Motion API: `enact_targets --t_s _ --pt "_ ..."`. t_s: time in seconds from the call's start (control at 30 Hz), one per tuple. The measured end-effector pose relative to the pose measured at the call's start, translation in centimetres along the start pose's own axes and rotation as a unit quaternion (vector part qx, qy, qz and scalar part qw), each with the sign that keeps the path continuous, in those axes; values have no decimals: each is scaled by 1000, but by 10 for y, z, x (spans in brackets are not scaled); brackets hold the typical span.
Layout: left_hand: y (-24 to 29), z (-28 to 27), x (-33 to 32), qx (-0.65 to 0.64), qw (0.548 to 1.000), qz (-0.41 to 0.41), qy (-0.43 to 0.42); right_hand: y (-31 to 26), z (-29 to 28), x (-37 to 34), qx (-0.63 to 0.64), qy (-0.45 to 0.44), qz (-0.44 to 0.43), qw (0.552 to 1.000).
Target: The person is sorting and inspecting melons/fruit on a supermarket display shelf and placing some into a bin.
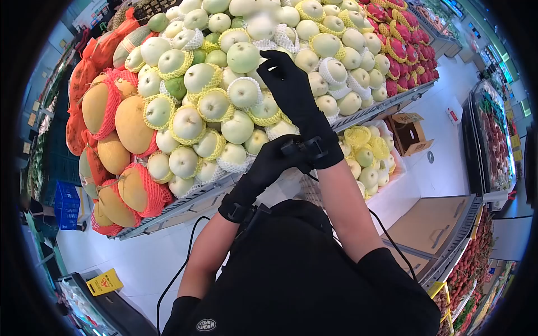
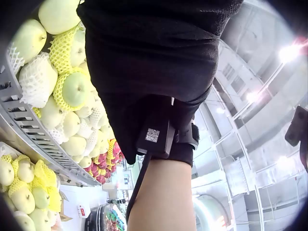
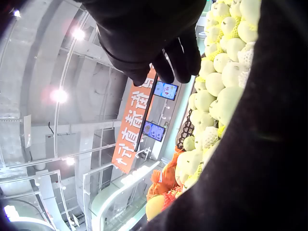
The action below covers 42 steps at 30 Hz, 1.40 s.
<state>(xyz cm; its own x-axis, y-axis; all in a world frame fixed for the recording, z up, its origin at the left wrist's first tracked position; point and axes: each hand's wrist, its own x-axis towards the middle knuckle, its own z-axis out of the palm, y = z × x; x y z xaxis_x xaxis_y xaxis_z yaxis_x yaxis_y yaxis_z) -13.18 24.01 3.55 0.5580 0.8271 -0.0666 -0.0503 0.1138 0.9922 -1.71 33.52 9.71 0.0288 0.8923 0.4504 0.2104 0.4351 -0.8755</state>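
Note:
Both hands wear black gloves over the fruit display's front edge. In the head view my left hand (image 1: 273, 162) grips the camera (image 1: 309, 148) strapped on my right wrist. Seen from the left wrist, the left hand (image 2: 154, 53) fills the top, against a black module (image 2: 156, 134) with a printed code, above a bare forearm (image 2: 163, 197). My right hand (image 1: 288, 87) is raised over pale green melons (image 1: 244, 91), fingers loosely bent, holding nothing. In the right wrist view the right hand (image 3: 149, 36) hangs its fingers downward; a dark blurred shape covers the lower right.
Netted yellow melons (image 1: 134, 126) lie at the left of the display, red dragon fruit (image 1: 398, 47) at the right. A crate of pale fruit (image 1: 367, 159) and a cardboard box (image 1: 411, 134) stand on the floor. A cable (image 1: 188, 260) hangs from the left arm; a yellow sign (image 1: 105, 281) is lower left.

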Motion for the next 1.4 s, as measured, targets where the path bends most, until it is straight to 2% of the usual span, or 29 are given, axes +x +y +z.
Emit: enact_targets --t_s 0.1,0.23,0.3,0.43,0.5,0.6,0.63,0.7,0.77,0.83,0.9,0.93,0.97,1.03,1.13,1.27,1.37,1.4 --pt "1 -3 -1 -47 998 -30 -26 4 1 -2 -21 -32 13 999" --pt "1 -7 -3 -6 1000 -10 4 4 11 -4 -66 -78 4 995" --pt "-1 -9 -5 25 999 12 25 8 23 -9 -11 -107 31 994" --pt "8 -18 -13 -14 999 -35 -8 11 36 -14 34 -156 100 982" --pt "10 -24 -18 -14 998 -60 -16 11 37 -17 21 -129 109 985" --pt "-20 -46 -18 -50 997 54 -3 15 37 -21 -35 -77 71 994" --pt "-16 -60 -17 -73 995 59 -22 19 36 -22 -17 -68 69 995" --pt "-29 -91 -18 -84 987 128 43 27 37 -24 16 -48 65 997" --pt "-17 -118 -24 -61 974 165 144 25 43 -28 22 0 39 999" --pt "-16 -148 -29 -9 952 239 193 30 50 -32 74 37 40 996" --pt "-8 -168 -38 -34 931 290 219 28 52 -39 -26 89 66 994" --pt "-4 -175 -40 -64 928 280 237 27 54 -44 -11 125 70 990" --pt "-3 -184 -43 -43 920 317 226 41 56 -49 40 163 57 984" --pt "-2 -193 -42 -47 902 309 299 32 56 -55 114 188 139 966" --pt "-3 -213 -51 133 860 343 354 27 52 -62 250 173 142 942" --pt "-6 -226 -58 -83 866 279 407 22 53 -70 151 119 121 974" --pt "-11 -240 -60 -176 882 291 326 35 49 -77 200 65 136 968" --pt "-9 -240 -60 -172 885 308 304 33 50 -79 216 64 146 963"
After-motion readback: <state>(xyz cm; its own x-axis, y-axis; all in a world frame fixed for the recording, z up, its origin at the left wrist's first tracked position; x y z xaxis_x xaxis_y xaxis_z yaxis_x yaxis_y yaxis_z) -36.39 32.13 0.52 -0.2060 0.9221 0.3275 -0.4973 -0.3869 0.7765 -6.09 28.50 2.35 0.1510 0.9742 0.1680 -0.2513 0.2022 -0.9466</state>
